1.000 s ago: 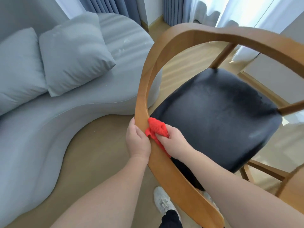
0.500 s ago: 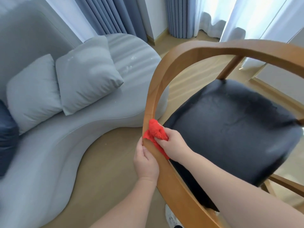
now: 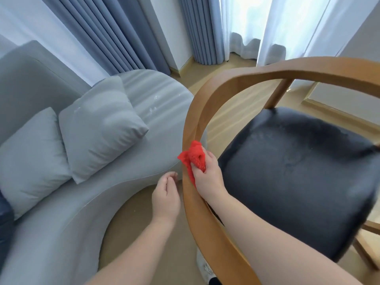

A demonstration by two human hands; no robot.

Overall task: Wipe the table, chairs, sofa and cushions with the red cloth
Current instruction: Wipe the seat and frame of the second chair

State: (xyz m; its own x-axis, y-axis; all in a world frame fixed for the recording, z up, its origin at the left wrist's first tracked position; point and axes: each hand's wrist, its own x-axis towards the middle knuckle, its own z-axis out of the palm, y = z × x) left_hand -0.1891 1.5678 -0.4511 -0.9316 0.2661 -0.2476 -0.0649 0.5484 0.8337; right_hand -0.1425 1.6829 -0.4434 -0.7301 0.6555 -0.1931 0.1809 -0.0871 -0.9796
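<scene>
A wooden chair with a curved backrest rail (image 3: 207, 103) and a black seat cushion (image 3: 298, 173) fills the right half. My right hand (image 3: 207, 173) grips the bunched red cloth (image 3: 194, 157) and presses it against the inner side of the rail. My left hand (image 3: 166, 196) hovers just left of the rail with loosely curled fingers, holding nothing. A curved grey sofa (image 3: 61, 233) lies on the left with two grey cushions (image 3: 100, 124) (image 3: 30, 157) leaning on its back.
A dark blue cushion (image 3: 5, 227) shows at the left edge. Blue and white curtains (image 3: 127, 33) hang along the far wall. Wooden floor (image 3: 148, 243) lies between sofa and chair. A white shoe (image 3: 203, 268) is below the rail.
My left hand has let go of the chair rail and drawn away to the left. My right hand has slid the red cloth farther up the rail.
</scene>
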